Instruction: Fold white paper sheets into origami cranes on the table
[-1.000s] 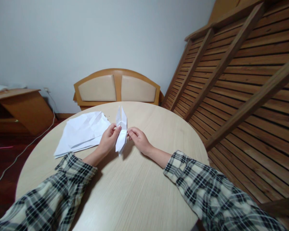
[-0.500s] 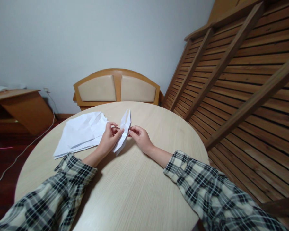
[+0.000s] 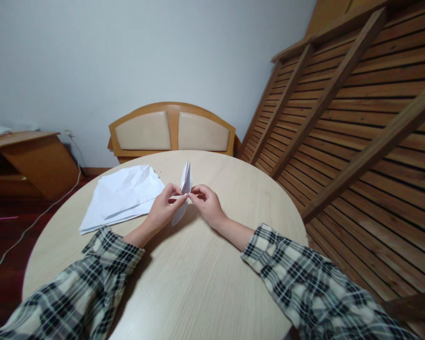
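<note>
A piece of folded white paper (image 3: pixel 186 179) is pinched between both hands, just above the round table. My left hand (image 3: pixel 166 203) is closed on its left side, thumb in front. On its right side, my right hand (image 3: pixel 207 204) pinches the paper, the two thumb tips nearly touching at its middle. Narrow pointed flaps stand up above the fingers, and a rounded lower part hangs beneath them. Some of the paper's middle is hidden by the fingers. Left of my left hand lies a stack of white paper sheets (image 3: pixel 118 196), with creases in the top one.
The round wooden table (image 3: pixel 205 278) fills the space before me. Behind it stands a padded headboard (image 3: pixel 173 127). A slatted wooden frame (image 3: pixel 340 118) leans at the right. At the left are a wooden desk (image 3: pixel 38 160) and a white cable (image 3: pixel 38 217) on the floor.
My left thumb has shifted right and down along the folded paper, toward the right thumb. The paper has turned, its upper flaps now more upright and closer together.
</note>
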Motion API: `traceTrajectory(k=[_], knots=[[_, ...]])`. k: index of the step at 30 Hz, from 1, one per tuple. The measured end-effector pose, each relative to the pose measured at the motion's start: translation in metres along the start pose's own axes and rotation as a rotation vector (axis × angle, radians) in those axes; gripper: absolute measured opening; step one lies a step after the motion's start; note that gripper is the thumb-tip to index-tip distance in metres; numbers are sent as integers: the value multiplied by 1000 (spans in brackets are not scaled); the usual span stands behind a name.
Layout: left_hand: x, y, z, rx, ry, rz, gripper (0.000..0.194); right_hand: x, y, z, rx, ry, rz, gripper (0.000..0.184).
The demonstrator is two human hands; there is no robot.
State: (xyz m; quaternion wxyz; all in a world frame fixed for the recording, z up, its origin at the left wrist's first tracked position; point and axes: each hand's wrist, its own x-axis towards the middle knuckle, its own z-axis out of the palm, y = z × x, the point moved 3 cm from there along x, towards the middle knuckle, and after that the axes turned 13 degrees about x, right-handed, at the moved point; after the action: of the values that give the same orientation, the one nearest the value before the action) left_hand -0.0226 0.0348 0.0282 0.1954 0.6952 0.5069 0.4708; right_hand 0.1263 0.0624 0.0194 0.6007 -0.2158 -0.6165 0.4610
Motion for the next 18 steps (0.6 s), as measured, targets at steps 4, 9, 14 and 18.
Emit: traceTrajectory(k=[4, 9, 14, 18], knots=[[1, 1, -1, -5, 16, 27, 24, -1, 1, -1, -19, 15, 7, 14], [2, -1, -1, 5, 26, 4, 25, -1, 3, 1, 22, -33, 7, 13], [1, 1, -2, 14, 36, -36, 25, 0, 6, -2, 16, 31, 16, 14], [2, 2, -3, 3, 27, -50, 25, 0, 5, -4, 38, 69, 27, 22]])
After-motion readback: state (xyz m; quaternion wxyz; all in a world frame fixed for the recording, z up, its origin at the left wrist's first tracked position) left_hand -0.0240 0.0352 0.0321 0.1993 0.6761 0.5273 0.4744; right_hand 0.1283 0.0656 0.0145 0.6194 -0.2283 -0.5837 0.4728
